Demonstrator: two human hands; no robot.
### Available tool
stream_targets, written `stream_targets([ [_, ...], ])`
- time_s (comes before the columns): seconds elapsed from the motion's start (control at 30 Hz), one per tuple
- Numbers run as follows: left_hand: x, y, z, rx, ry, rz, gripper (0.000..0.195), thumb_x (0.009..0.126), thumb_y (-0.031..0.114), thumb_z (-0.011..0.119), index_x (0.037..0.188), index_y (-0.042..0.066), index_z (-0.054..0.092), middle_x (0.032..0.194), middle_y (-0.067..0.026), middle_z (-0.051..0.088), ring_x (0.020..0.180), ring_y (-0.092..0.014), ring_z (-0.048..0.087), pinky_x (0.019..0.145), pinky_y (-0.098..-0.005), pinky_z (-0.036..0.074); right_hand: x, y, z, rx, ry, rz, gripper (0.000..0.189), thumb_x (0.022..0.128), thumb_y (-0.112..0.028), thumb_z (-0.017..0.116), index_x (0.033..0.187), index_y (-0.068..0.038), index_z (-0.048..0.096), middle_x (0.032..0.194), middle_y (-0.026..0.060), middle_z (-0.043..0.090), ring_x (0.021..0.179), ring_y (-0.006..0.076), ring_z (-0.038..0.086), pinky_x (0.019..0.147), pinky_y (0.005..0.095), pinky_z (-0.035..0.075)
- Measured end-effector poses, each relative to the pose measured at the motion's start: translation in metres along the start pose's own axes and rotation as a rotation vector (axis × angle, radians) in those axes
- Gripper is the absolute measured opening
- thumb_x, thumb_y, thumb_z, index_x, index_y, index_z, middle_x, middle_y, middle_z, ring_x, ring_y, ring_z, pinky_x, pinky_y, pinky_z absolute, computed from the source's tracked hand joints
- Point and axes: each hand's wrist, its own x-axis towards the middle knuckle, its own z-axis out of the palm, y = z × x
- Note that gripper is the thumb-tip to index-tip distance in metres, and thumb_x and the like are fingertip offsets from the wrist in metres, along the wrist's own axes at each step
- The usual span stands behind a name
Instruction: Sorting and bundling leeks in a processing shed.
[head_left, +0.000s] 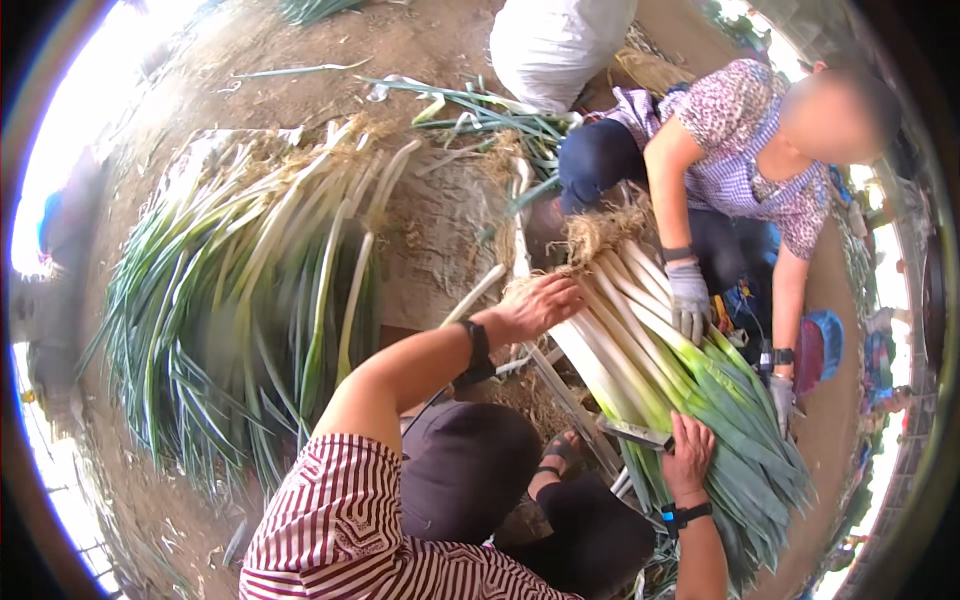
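A thick bundle of leeks or large green onions (611, 352) lies slantwise before me, roots towards the top and green leaves towards the lower right. My left hand (541, 302) rests on the white stems just below the roots (604, 232), fingers stretched out. Against the bundle's green part is my right hand (688, 450), fingers bent. A flat metal piece (636, 433) lies across the stems and meets these fingers; whether I grip it is unclear. On the bundle's far side, a co-worker's gloved hand (688, 304) presses on the stems.
The co-worker (735, 150) sits opposite, a second gloved hand (781, 405) by the leaves. A large leek pile (247, 292) lies at left. Beside my foot runs a metal rail (566, 394). A white sack (559, 52) and loose leeks (487, 112) are at the top.
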Motion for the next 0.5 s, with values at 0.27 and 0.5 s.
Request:
stream_targets([
  [0.27, -0.221, 0.038, -0.036, -0.103, -0.440, -1.072, 0.033, 0.074, 0.024, 0.065, 0.102, 0.008, 0.057, 0.102, -0.0115, 0.054, 0.102, -0.028, 0.051, 0.085, -0.0400, 0.043, 0.002, 0.001, 0.004, -0.021, -0.005, -0.019, 0.051, 0.074, -0.019, 0.062, 0.122, -0.003, 0.052, 0.116, 0.0111, 0.052, 0.109, 0.0316, 0.047, 0.096, 0.0462, 0.033],
  [0.5, -0.292, 0.065, 0.030, -0.020, -0.628, -1.415, 0.041, 0.072, 0.029, 0.069, 0.103, 0.006, 0.054, 0.104, -0.0144, 0.055, 0.101, -0.032, 0.056, 0.083, -0.0442, 0.047, 0.003, 0.001, 0.005, -0.074, -0.054, -0.004, 0.050, 0.077, -0.023, 0.062, 0.121, -0.001, 0.052, 0.116, 0.0120, 0.052, 0.108, 0.0323, 0.047, 0.096, 0.0469, 0.034],
])
